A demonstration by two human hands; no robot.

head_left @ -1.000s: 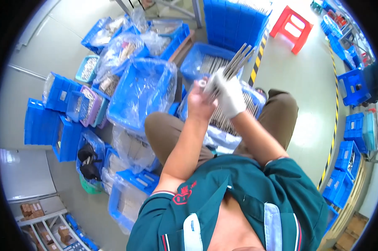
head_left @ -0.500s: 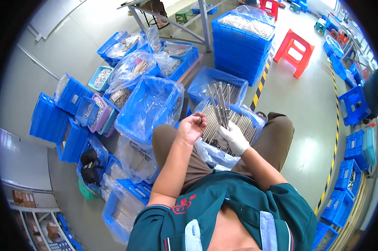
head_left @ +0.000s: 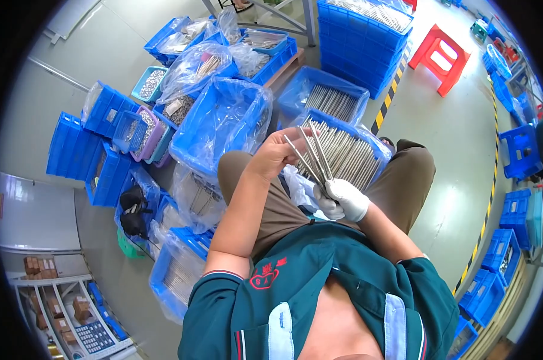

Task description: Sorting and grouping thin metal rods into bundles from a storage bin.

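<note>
"Hands?"
"Two. White-gloved right hand (head_left: 341, 201) grips fanned slim silver metal rods (head_left: 317, 157), three at least, above one rod-filled blue plastic crate (head_left: 384, 157). Bare left hand (head_left: 276, 155) half-curled by their tips; can't tell whether gripping."
"Hidden?"
"Rods' lower ends, inside glove."
"Room?"
"Grey floor (head_left: 442, 198); one whole red plastic stool (head_left: 427, 47)."

Held rods (head_left: 321, 152): grey metal, smooth, with a bright satin sheen
Rows of rods (head_left: 349, 155): metal of the same look, shiny along their lengths
White glove (head_left: 349, 198): cloth by its look, matt
Clear liner (head_left: 253, 114): thin plastic film, crinkled, glossy
Blue crates (head_left: 354, 60): hard moulded plastic, low sheen
Red stool (head_left: 428, 58): smooth plastic, slightly glossy
Floor (head_left: 442, 222): smooth, glossy where light glares
Green shirt (head_left: 307, 255): matt cloth, softly creased
Brown trousers (head_left: 416, 174): matt cloth
</note>
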